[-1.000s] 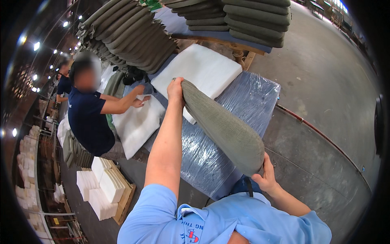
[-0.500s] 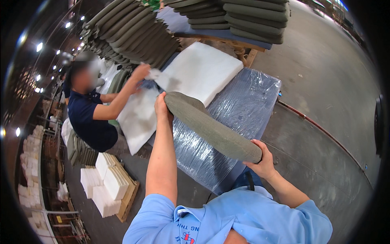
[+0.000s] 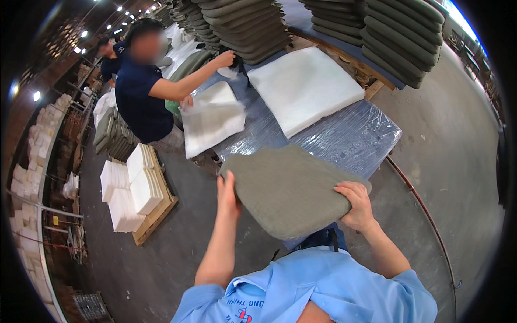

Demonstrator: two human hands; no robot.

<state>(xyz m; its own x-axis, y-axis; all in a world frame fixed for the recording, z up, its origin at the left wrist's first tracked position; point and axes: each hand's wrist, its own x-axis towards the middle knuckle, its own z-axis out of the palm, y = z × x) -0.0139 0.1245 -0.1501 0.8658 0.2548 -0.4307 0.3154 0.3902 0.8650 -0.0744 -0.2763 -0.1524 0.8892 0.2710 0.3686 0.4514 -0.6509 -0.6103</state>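
Observation:
A grey-green fabric-covered seat cushion (image 3: 293, 191) is held up in front of my body, its broad face turned toward me. My left hand (image 3: 229, 196) grips its left edge, and my right hand (image 3: 355, 205) is closed round the right edge with the fingers over the top face. Behind it lies a work table wrapped in blue sheet and clear film (image 3: 350, 137). On that table rests a stack of white padding sheets (image 3: 307, 89). A co-worker (image 3: 148, 91) at the left handles a loose white padding sheet (image 3: 212, 121).
Tall stacks of grey-green cushions (image 3: 245, 29) stand at the back, with more cushions (image 3: 401, 37) on a pallet at back right. White blocks of sheets (image 3: 142, 175) sit on a wooden pallet (image 3: 156, 220) at left. A reddish hose (image 3: 425, 210) runs along the floor at right.
The cushion has come nearer to my body and turned from edge-on to showing its broad face. The co-worker has spread the white sheet and moved one arm outward.

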